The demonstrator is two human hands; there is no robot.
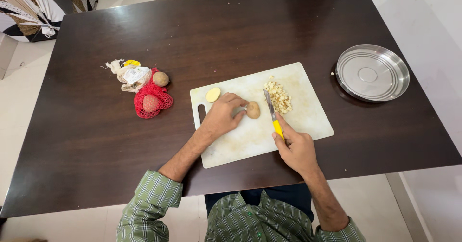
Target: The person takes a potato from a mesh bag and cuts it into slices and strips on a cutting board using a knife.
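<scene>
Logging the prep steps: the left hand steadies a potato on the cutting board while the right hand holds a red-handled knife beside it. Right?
Not quite: the head view shows the knife has a yellow handle, not red. The rest stands: the left hand steadies the potato on the cutting board, and the right hand holds the knife beside it.
</scene>
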